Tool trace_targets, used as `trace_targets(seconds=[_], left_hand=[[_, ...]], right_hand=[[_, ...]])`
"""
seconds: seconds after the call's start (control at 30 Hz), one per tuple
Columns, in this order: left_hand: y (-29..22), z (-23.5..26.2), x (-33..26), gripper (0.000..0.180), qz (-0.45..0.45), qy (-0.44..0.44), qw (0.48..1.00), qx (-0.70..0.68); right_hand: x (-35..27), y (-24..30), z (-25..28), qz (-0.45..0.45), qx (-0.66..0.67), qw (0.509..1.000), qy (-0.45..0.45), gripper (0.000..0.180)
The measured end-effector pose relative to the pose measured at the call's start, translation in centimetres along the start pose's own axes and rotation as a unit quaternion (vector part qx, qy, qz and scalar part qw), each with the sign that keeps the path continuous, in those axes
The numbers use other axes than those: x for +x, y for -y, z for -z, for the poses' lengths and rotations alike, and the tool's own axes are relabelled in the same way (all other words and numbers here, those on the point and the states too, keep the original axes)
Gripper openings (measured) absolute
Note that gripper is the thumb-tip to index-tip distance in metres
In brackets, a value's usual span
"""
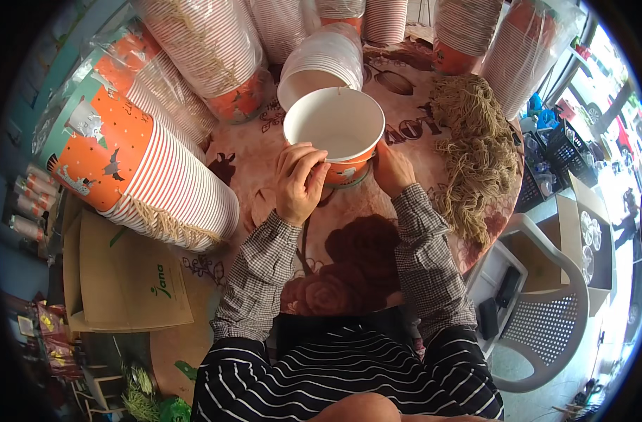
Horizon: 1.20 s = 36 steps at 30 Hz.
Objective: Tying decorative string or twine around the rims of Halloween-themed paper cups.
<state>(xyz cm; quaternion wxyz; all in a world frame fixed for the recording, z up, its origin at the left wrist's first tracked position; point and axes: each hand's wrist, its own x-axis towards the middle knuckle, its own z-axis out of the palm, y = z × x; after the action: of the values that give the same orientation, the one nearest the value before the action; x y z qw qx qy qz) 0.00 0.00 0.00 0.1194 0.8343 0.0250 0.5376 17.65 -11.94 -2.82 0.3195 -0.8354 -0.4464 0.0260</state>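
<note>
Paper bucket (333, 126), orange outside and white inside, sat upright on the bench (377, 211) right between both hands. Left hand (299, 181) had its fingers (308, 160) curled together and pressed against the near wall of the bucket, just under the rim. Right hand (392, 169) was on the other side, touching the bucket's lower edge (couldn't tell how its fingers were set, they were tucked behind). Just beyond the fingers lay a sideways stack of white buckets (321, 60). Off to the left hand's side was a long stack of orange buckets (138, 169), and past the right hand a pile of tan string (475, 148).
</note>
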Motion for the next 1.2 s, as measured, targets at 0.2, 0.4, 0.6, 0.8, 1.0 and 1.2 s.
trace_targets(seconds=[0.2,0.4,0.6,0.8,1.0,1.2], left_hand=[[-0.8,-0.3,0.3,0.02,0.004,-0.012,1.0,-0.01],[0.1,0.4,0.3,0.016,0.01,-0.019,1.0,-0.007],[0.2,0.4,0.2,0.016,0.01,0.003,1.0,0.004],[-0.6,1.0,0.7,0.028,0.054,0.024,0.997,-0.046],[-4.3,1.1,2.4,0.031,-0.018,0.028,0.991,0.128],[-6.0,0.2,4.1,0.012,0.004,0.106,0.985,0.137]], right_hand=[[-0.2,-0.6,0.3,-0.017,-0.015,1.0,0.019,0.02],[-0.1,-0.5,-0.5,0.027,-0.005,0.999,-0.023,0.026],[-0.1,-0.8,-1.0,0.023,0.001,1.0,-0.014,0.027],[0.2,-0.4,-0.8,0.022,-0.009,1.0,-0.012,0.026],[0.2,-0.5,-0.8,0.016,-0.007,1.0,-0.014,0.028],[0.1,-0.3,-0.5,0.023,0.02,0.999,-0.012,0.023]])
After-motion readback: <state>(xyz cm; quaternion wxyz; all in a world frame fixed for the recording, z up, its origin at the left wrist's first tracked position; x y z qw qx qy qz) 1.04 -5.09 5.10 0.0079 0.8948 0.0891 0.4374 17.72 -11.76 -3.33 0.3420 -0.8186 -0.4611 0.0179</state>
